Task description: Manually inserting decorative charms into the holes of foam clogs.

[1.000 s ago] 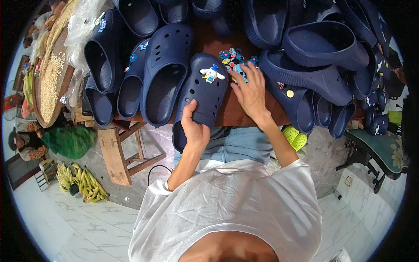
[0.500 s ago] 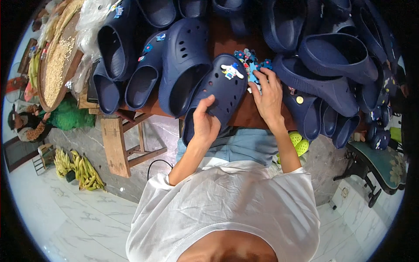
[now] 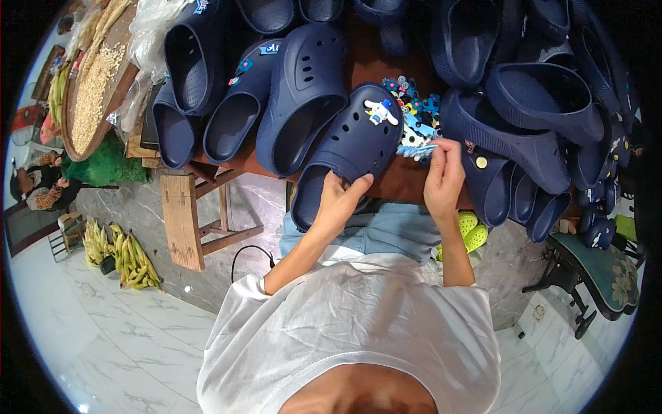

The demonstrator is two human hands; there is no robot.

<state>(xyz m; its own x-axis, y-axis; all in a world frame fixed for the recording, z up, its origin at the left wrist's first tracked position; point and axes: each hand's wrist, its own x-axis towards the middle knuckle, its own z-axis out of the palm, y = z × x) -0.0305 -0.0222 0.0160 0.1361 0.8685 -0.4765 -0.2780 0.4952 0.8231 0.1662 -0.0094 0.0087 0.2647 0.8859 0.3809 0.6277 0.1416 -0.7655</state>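
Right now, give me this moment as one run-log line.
left hand: holds navy clog at heel | right hand: pinches small charm | charm pile: beside clog on table

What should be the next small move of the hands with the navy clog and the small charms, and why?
Probably the right hand should carry the small charm it pinches to a free hole on the navy clog. The left hand already steadies that clog, one white charm sits on it, and many holes are open.
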